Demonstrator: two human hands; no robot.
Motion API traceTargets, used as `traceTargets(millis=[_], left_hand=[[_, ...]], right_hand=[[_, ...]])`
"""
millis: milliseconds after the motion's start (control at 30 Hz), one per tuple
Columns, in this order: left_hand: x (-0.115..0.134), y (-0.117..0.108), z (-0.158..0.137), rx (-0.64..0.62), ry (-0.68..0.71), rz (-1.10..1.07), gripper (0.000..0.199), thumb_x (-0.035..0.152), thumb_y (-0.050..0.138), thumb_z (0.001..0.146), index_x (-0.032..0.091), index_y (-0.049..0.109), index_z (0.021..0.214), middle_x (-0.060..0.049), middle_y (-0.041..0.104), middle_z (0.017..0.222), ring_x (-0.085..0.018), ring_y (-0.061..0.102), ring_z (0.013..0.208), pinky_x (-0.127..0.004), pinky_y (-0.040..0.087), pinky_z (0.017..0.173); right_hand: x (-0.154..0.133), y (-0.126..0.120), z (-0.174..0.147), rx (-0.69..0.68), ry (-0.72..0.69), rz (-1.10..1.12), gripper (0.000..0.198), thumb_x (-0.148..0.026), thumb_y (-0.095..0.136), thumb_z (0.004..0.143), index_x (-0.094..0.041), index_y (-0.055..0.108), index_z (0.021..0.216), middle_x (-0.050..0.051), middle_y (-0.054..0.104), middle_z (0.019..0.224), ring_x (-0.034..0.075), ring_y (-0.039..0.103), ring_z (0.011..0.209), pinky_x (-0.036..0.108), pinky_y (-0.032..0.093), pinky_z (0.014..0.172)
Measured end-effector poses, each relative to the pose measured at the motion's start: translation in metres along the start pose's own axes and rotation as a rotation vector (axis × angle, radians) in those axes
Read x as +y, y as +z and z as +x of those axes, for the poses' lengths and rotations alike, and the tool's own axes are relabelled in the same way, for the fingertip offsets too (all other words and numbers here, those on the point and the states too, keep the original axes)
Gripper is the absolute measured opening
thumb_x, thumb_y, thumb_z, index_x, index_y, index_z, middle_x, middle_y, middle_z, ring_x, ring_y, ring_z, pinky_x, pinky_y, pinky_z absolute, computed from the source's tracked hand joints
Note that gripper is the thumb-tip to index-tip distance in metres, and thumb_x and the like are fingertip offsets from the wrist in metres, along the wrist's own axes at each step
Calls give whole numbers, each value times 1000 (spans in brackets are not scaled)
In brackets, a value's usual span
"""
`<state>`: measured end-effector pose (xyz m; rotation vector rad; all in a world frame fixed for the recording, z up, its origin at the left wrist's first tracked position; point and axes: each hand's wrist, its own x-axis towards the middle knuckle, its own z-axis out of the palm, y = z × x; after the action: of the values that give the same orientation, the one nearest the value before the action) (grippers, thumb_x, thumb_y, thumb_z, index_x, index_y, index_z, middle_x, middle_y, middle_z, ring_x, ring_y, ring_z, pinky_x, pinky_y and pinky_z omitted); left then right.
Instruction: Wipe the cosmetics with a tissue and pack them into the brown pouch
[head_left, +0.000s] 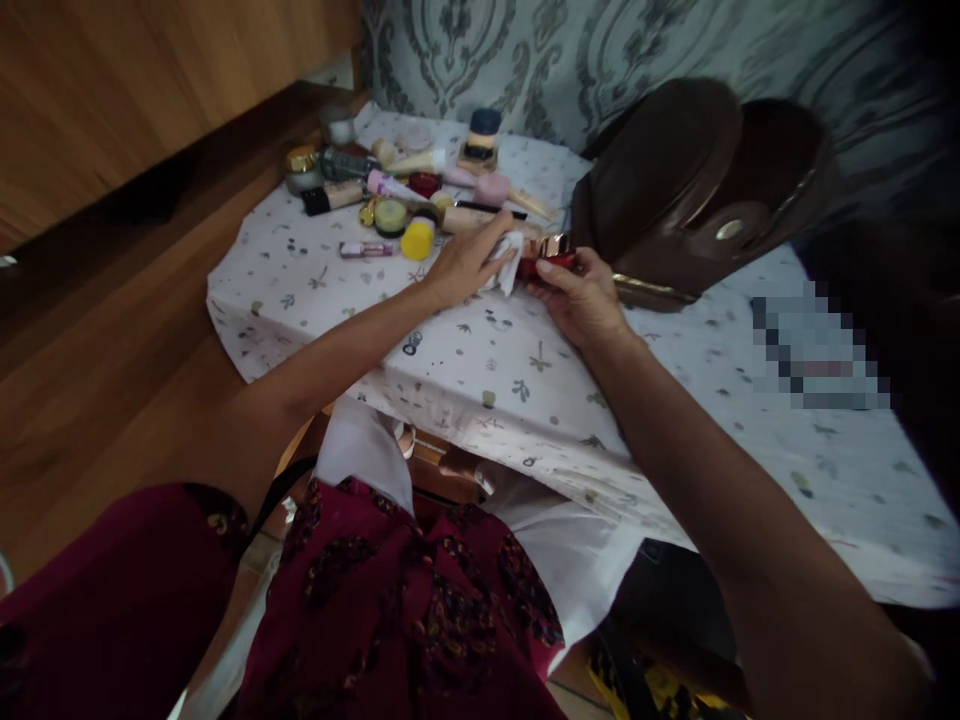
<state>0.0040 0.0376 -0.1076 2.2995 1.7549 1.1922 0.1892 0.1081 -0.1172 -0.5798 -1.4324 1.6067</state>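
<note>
Upper right: brown leather-look bag (660,185). Upper left of centre: loose cosmetics (425,184), crowding left hand (465,266), fingers clutching white cloth (511,262). Centre: glossy red-and-gold container (551,262), grasped by right hand (581,302).

Single head cam — looks forward and down over the table (450,350).
Viewpoint is high, just off the table's near edge, with the wearer's maroon top (420,600) filling bottom centre; it faces across to the patterned wall (487,60) behind the far edge. Close range — left hand (465,268) and right hand (583,298) land a bit above mid-frame. Coverage runs from the table's left end, by the wooden panel (165,90), to its near right corner at the frame's right border.
</note>
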Motion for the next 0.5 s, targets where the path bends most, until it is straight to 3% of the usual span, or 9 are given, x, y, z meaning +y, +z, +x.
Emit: traceTargets(millis=[167, 267, 367, 433, 500], left_hand=[[19, -11, -4, 82, 14, 73, 27, 33, 39, 100, 18, 54, 117, -10, 65, 113, -24, 59, 106, -36, 46, 90], [31, -16, -5, 88, 103, 128, 30, 34, 39, 101, 17, 59, 117, -12, 63, 110, -24, 60, 108, -35, 48, 92], [40, -20, -5, 83, 140, 142, 33, 36, 40, 101, 18, 61, 119, -12, 62, 109, -25, 58, 108, -36, 48, 95], [42, -21, -3, 81, 95, 87, 31, 36, 42, 100, 19, 62, 117, -11, 61, 109, -25, 57, 108, -38, 47, 97], [39, -22, 0, 87, -36, -76, 26, 34, 47, 97, 19, 63, 110, -10, 61, 108, -25, 56, 109, -38, 45, 100]], right_hand=[[-11, 9, -5, 77, 48, -52, 56, -41, 92, 47, -24, 53, 83, -4, 59, 86, 15, 61, 80, 30, 56, 70], [-14, 9, -6, 94, -46, -233, 54, -42, 90, 50, -24, 54, 86, -4, 59, 82, 15, 59, 79, 33, 54, 78], [-15, 8, -7, 20, -115, -347, 59, -40, 90, 49, -24, 52, 92, -2, 61, 89, 18, 59, 83, 37, 53, 83], [-17, 8, -9, -41, -134, -399, 62, -40, 90, 51, -24, 51, 96, 0, 61, 95, 20, 60, 85, 39, 54, 82], [-18, 9, -13, -83, -170, -470, 62, -37, 89, 54, -24, 52, 102, 3, 61, 101, 23, 61, 91, 41, 54, 83]])
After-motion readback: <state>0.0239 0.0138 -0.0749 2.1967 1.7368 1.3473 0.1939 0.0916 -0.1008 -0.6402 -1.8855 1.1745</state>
